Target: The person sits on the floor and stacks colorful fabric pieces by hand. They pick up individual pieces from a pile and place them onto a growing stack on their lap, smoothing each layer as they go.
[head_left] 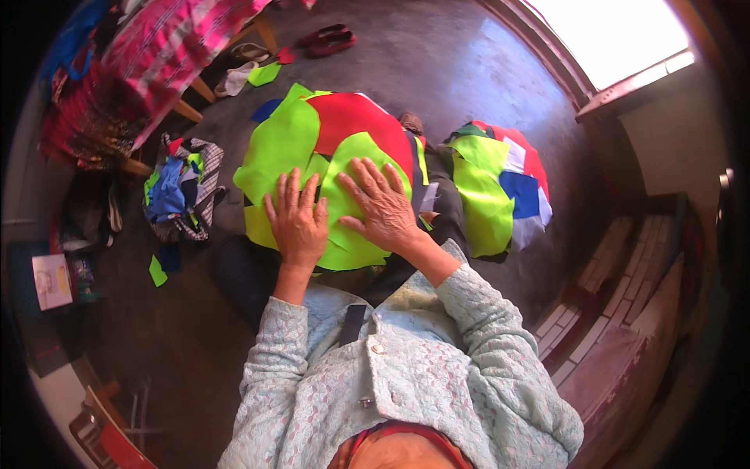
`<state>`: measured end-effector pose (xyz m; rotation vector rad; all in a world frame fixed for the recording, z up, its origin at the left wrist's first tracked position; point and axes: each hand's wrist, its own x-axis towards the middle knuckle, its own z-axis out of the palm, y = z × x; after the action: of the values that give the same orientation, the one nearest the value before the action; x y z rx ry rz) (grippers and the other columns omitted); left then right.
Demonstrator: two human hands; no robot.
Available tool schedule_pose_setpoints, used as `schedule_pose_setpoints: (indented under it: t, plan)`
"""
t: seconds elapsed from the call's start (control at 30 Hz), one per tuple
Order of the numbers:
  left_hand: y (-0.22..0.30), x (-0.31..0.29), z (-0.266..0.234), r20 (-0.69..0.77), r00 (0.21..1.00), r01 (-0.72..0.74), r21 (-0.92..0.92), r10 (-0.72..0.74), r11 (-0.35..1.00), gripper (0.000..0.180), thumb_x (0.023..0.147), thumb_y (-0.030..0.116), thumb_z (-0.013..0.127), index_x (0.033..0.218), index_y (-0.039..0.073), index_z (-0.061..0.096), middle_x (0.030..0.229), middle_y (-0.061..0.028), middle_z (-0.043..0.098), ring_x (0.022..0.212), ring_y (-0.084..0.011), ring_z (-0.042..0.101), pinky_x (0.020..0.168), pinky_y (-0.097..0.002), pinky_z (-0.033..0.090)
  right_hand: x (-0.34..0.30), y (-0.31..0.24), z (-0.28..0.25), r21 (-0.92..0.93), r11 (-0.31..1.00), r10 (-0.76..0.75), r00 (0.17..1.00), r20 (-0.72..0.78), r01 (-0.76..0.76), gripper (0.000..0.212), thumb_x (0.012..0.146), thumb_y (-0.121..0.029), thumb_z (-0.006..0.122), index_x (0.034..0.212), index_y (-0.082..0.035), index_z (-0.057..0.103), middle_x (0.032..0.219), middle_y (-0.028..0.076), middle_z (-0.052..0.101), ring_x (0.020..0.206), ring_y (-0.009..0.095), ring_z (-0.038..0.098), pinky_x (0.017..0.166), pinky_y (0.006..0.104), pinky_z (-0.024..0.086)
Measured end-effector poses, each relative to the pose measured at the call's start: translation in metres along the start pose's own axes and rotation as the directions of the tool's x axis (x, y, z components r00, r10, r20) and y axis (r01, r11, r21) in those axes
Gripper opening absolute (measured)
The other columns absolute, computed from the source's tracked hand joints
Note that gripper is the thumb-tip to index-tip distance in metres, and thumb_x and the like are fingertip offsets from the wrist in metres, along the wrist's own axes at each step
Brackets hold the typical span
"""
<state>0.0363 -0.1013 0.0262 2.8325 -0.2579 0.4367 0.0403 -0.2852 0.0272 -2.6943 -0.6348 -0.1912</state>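
Note:
A pile of cut fabric pieces lies in front of me between my legs. On top is a lime-yellow fabric piece (348, 246). My right hand (387, 211) rests flat on it with the fingers spread. Beside it, my left hand (298, 227) also lies flat on lime-yellow cloth, fingers apart. Neither hand grips anything. Farther out in the same pile are a red fabric piece (363, 121) and another lime-yellow piece (277, 144). What lies under my palms is hidden.
Right of my leg sits a second fabric pile (480, 191) in lime, red, blue and white. At left a striped cloth (209, 168) holds scraps. Dark red shoes (326, 41) stand on the floor beyond, near a pink-covered bed (168, 51). A slatted bench (605, 289) is at right.

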Motion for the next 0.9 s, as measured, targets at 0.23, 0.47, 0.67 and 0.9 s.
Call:
schedule_pose_setpoints:
  t: [0.23,0.47,0.67,0.9]
  plan:
    - [-0.006,-0.002,0.004,0.004,1.000,-0.008,0.031,0.008,0.999,0.042,0.092,0.030,0.054,0.132,0.018,0.055,0.145,-0.0080,0.043,0.136,-0.0304,0.037,0.110,-0.0577,0.024,-0.007,0.016,-0.010,0.280,0.959,-0.011,0.993,-0.117,0.044,0.065,0.080,-0.032,0.071,0.137,-0.013,0.048,0.147,0.014,0.039,0.137,0.031,0.036,0.112,0.0445,0.028]
    - [-0.004,-0.001,0.007,0.009,1.000,-0.021,0.050,0.020,0.999,0.041,0.094,0.031,0.051,0.133,0.019,0.054,0.147,-0.0069,0.042,0.137,-0.0299,0.036,0.110,-0.0569,0.024,-0.091,0.109,-0.060,0.391,0.849,0.513,0.731,-0.449,-0.355,0.034,0.078,0.001,0.069,0.111,-0.006,0.064,0.109,0.013,0.065,0.105,0.029,0.061,0.090,0.0351,0.050]
    - [-0.008,-0.003,0.009,0.001,1.000,-0.023,0.058,0.023,0.998,0.041,0.094,0.031,0.051,0.133,0.020,0.054,0.147,-0.0061,0.042,0.137,-0.0296,0.036,0.110,-0.0559,0.024,-0.188,0.183,-0.056,0.177,0.539,0.815,0.456,-0.358,-0.823,0.034,0.079,-0.022,0.074,0.109,-0.008,0.065,0.098,0.011,0.064,0.090,0.026,0.063,0.080,0.0387,0.050]
    - [-0.010,-0.003,0.010,0.004,1.000,-0.024,0.069,0.023,0.997,0.041,0.094,0.031,0.051,0.134,0.020,0.054,0.147,-0.0059,0.042,0.137,-0.0299,0.036,0.110,-0.0555,0.024,-0.190,0.191,-0.037,0.037,0.331,0.921,0.315,-0.229,-0.943,0.047,0.072,-0.043,0.079,0.100,-0.007,0.068,0.097,0.010,0.064,0.089,0.027,0.063,0.079,0.0406,0.050]
